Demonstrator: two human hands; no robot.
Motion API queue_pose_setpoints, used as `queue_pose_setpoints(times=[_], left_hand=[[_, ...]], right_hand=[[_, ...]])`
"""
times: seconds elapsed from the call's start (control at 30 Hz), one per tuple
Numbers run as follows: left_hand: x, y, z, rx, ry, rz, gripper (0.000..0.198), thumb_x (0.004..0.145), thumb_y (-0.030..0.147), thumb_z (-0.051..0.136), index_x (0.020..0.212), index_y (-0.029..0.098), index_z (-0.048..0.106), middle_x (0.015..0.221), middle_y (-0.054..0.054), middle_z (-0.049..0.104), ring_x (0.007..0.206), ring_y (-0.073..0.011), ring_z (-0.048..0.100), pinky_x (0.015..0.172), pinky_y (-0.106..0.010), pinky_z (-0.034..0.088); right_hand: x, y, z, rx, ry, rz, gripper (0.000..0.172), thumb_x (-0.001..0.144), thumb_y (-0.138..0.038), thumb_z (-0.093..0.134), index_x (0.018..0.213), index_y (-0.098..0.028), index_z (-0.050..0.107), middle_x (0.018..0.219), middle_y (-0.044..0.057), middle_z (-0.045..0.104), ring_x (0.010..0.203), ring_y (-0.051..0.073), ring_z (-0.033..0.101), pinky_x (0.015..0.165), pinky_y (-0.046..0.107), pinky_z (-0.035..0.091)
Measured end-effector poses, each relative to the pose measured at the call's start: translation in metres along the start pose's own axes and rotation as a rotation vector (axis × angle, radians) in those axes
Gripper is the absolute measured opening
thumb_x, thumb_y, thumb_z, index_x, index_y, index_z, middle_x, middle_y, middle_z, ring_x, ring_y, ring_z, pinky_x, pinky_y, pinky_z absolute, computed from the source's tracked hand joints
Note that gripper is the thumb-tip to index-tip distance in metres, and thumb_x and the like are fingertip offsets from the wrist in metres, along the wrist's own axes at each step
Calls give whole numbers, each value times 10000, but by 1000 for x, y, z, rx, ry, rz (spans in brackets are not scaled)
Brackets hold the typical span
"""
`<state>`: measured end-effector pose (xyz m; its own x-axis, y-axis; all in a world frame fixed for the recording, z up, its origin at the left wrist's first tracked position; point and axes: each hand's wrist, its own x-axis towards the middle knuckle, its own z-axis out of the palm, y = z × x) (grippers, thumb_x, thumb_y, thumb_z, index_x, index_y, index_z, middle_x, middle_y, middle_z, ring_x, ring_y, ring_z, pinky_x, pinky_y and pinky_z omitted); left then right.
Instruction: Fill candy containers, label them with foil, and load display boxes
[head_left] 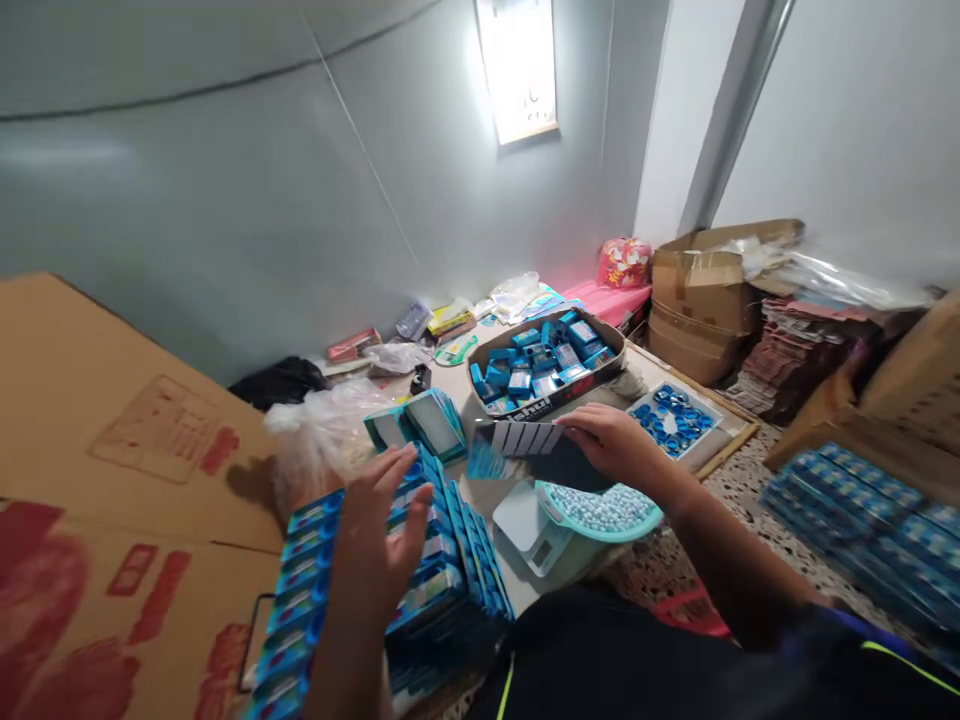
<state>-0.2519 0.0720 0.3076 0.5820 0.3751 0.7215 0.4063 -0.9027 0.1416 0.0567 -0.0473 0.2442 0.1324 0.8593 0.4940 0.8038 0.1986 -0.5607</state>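
My right hand pinches the upper edge of a dark printed card with a row of white stripes, held above the table. My left hand is open, fingers and thumb apart, over standing stacks of blue printed cartons. Whether it touches them I cannot tell. A long row of blue packs lies to the left of this hand. Below the card are a turquoise basin of small pale beads and a white scale-like device. Folded light-blue cards stand behind the left hand.
A cardboard tray full of small blue boxes stands at the back, with a white tray of blue round pieces to its right. A large carton blocks the left side. Wrapped blue packs sit at far right.
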Motion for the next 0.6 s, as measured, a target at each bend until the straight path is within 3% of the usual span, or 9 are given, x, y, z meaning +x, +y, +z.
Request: queue_pose_setpoints(times=[0.1,0.2,0.3,0.37,0.5,0.6], left_hand=[[7,2,-4,35,10,34,552,959,291,635,1476,198,468,1367,-134,604,1281,-263,576,1090,-411,490],[9,-3,-11,55,-21,114,363,956,250,640,1318,236,620,1265,-77,683,1175,-228,646,1068,-395,508],[8,-11,-18,48,26,88,210,959,212,626,1155,236,698,1144,-41,736,1060,-189,698,1012,-347,543],[6,-15,-21,32,32,7,280,959,261,633,1234,215,666,1201,-70,719,1109,-205,689,1002,-344,554],[5,-17,-24,-11,-82,-145,496,969,347,613,1436,211,519,1379,-115,628,1293,-262,594,1050,-420,537],[5,-15,-23,-109,-83,-170,269,979,298,591,1228,229,663,1190,-65,722,1118,-218,687,942,-365,588]], right_hand=[[24,-46,-4,-53,-86,-201,287,982,-160,485,1082,-226,746,962,71,750,880,226,673,779,359,535],[38,-72,-3,-85,-166,-307,317,957,-125,485,1116,-226,741,953,67,743,869,224,678,777,361,536],[46,-80,-1,-15,-201,-339,346,946,-92,468,1134,-207,734,1028,75,745,923,217,682,810,356,530],[50,-82,-2,31,-231,-353,339,957,-92,461,1123,-202,735,1029,74,746,918,203,678,805,341,519],[54,-88,-9,45,-298,-407,317,972,-98,471,1129,-204,724,944,55,735,867,189,658,770,327,487],[56,-91,-16,47,-332,-425,318,986,-100,459,1146,-210,712,948,45,731,873,181,655,767,321,476]])
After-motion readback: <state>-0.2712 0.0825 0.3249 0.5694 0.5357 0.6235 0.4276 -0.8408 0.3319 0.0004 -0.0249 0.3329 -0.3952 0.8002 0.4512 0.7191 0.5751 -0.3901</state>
